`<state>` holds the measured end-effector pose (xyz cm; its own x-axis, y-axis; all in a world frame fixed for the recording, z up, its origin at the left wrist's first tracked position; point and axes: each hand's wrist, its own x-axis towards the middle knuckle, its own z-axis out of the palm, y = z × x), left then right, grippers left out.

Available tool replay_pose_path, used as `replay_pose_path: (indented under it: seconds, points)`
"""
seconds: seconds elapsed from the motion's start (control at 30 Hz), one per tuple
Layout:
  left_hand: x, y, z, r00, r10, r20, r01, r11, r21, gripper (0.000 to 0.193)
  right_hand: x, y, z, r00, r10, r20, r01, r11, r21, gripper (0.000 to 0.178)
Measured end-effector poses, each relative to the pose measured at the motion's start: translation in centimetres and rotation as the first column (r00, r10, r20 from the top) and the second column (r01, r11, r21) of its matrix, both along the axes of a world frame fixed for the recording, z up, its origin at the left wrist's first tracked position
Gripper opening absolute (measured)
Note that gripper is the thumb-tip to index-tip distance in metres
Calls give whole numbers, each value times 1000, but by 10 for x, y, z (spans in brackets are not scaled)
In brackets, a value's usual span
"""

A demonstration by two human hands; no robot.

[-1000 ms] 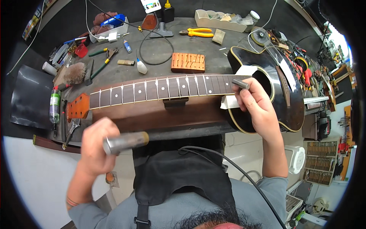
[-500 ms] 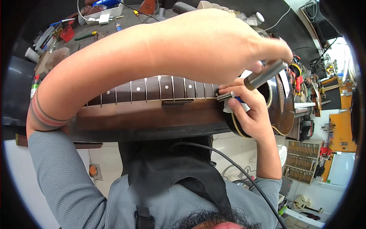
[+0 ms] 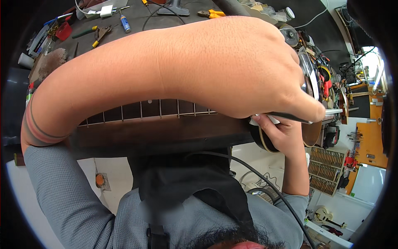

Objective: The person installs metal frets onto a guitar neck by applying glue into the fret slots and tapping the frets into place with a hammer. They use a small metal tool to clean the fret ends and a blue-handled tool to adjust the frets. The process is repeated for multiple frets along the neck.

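My left hand reaches across from the left, closed around a grey metal bar-shaped tool; most of the tool is hidden by the hand. Just below it, my right hand is closed near the lower end of the guitar's fretboard, its fingers largely covered by the left hand. A white scrap shows beside the right thumb. The short metal rod held in these fingers earlier is hidden now. The dark guitar body lies beyond the right hand, its neck crossing in front of me under my left forearm.
Green-and-yellow pliers, a blue-and-white tube and yellow-handled pliers lie at the back of the dark bench. A red container is at far left. A black cable runs across my right side.
My left hand has come closer to my right hand, and the metal tool has swung down to the right hand. The right hand's fingers and rod, visible before, are now covered.
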<state>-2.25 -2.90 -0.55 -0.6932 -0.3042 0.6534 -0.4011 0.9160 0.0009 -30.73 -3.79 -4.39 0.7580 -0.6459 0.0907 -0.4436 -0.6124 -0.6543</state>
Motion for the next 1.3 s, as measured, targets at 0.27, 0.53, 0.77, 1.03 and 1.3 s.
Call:
replay_pose_path:
  seconds: [0.27, 0.53, 0.77, 1.03, 1.3]
  points:
    - [0, 4, 3, 996, -68, -51, 66, 997, -33, 35, -3, 2, -4, 992, -123, 3, 122, 984, 129, 21]
    - [3, 14, 7, 1000, -8, -27, 9, 1000, 26, 32, -1, 4, 1, 999, -29, -16, 30, 999, 43, 24]
    - [20, 17, 26, 994, -77, 75, 70, 993, 97, 31, 3, 3, 3, 999, 19, -33, -19, 1000, 4, 23]
    - [9, 14, 4, 998, -37, -54, 41, 995, 93, 20, -5, -3, -1, 998, 13, -53, -9, 997, 79, 31]
    - [17, -5, -3, 986, -160, -56, 161, 987, 18, 24, 11, 0, -5, 993, -104, 48, 101, 993, 58, 16]
